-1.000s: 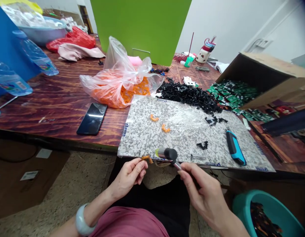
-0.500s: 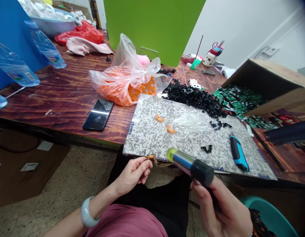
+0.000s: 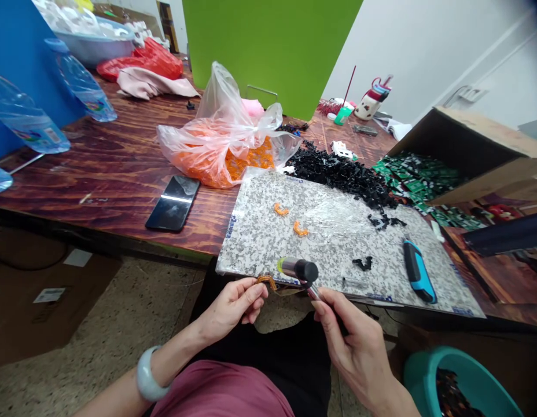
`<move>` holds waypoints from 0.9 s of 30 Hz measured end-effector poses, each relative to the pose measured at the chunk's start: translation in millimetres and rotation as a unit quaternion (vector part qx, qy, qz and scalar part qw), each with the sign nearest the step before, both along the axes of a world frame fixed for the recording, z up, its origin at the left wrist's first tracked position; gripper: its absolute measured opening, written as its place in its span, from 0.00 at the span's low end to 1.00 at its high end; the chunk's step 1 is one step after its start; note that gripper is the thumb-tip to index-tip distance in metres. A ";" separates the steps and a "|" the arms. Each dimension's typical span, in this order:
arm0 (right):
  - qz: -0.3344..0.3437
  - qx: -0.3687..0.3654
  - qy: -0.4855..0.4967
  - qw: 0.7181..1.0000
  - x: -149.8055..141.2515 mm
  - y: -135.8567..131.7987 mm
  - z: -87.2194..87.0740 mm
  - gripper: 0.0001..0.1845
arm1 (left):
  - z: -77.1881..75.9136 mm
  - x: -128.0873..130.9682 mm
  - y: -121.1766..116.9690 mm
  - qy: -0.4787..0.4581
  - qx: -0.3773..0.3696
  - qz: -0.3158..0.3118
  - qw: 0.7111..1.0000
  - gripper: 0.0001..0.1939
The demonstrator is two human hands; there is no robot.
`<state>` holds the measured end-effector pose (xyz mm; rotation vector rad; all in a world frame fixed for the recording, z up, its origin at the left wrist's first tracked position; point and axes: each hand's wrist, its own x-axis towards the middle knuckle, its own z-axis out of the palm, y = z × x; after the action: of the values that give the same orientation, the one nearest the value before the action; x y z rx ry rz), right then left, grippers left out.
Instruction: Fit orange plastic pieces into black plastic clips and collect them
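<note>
At the front edge of the speckled board (image 3: 260, 243), my left hand (image 3: 238, 304) pinches a small orange plastic clip (image 3: 267, 282) between thumb and fingertips. My right hand (image 3: 355, 341) grips the handle of a small mallet (image 3: 298, 270) with a yellow-green face and a black face. The mallet's head hangs just right of the clip, apart from it. Two more orange clips (image 3: 300, 229) lie on the board. Beside them is a spread of thin clear strips (image 3: 335, 217). A black plastic piece (image 3: 363, 263) lies nearer the front edge.
A blue-black utility knife (image 3: 419, 271) lies on the board's right. Behind sit a pile of black parts (image 3: 338, 174), a plastic bag of orange parts (image 3: 229, 150) and a cardboard box (image 3: 481, 139) with green pieces. A phone (image 3: 173, 202) lies left; a teal bucket (image 3: 425, 370) stands low right.
My right hand has moved the mallet down, away from me and to the left, closer to the orange clip. My left hand has stayed in place with the clip.
</note>
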<state>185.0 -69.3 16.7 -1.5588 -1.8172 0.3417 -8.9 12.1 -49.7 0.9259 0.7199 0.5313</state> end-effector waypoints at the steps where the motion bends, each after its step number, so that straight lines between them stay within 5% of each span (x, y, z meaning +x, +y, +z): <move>1: 0.006 -0.006 0.005 1.000 -1.4 1.0 -2.5 0.09 | 2.4 -0.8 0.8 -0.007 -0.007 -0.006 1.000 0.18; 6: 0.013 -0.025 0.021 0.999 -9.0 6.3 -9.2 0.08 | 9.6 -3.6 5.8 -0.028 -0.037 -0.034 0.998 0.18; 13: -0.006 0.067 0.005 0.998 -12.9 -3.2 27.8 0.10 | 13.5 -1.9 8.8 -0.025 -0.089 -0.029 0.995 0.21; 16: 0.000 0.087 0.002 0.996 -17.6 -3.2 17.0 0.08 | 13.7 -1.7 7.9 -0.032 -0.077 -0.024 0.996 0.22; 21: 0.021 -0.058 0.008 0.998 -18.0 7.3 -11.1 0.09 | 10.0 -3.6 7.0 -0.019 -0.076 -0.029 0.996 0.19; 24: -0.037 -0.031 0.007 0.999 1.1 7.2 2.4 0.10 | 8.1 -5.6 6.5 -0.011 -0.061 -0.041 0.997 0.19; 27: -0.186 0.018 -0.063 0.980 45.1 7.3 21.5 0.12 | 10.8 -6.0 4.6 0.014 -0.003 -0.064 0.998 0.17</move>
<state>230.0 -62.0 38.1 -1.8847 -1.5671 0.0336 -14.9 16.7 -39.0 0.9675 0.6819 0.4041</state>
